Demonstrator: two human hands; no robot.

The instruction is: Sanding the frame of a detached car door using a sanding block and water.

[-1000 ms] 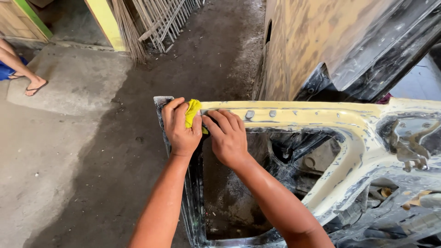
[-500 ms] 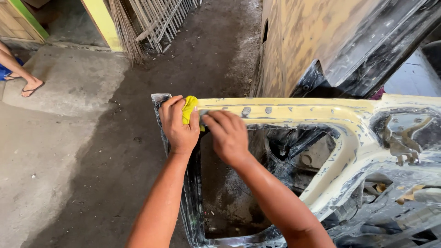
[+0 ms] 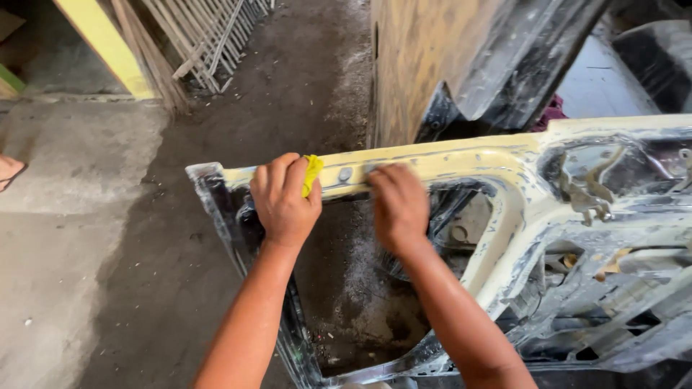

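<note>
A stripped car door frame, cream-yellow with bare metal and dark patches, lies flat before me. My left hand grips its upper bar near the left corner, fingers curled around a small yellow cloth or pad. My right hand presses fingers-down on the same bar a little to the right, beside a round bolt head; it looks blurred, and I cannot see anything under its fingers. Both forearms reach up from the bottom of the view.
Dusty concrete floor spreads to the left. A tall yellowish car body panel stands behind the frame. White metal grating and a yellow post lean at the top left. Another person's foot shows at the left edge.
My right hand has slid rightward along the bar, away from my left hand, which stays on the yellow cloth. The view has shifted slightly right.
</note>
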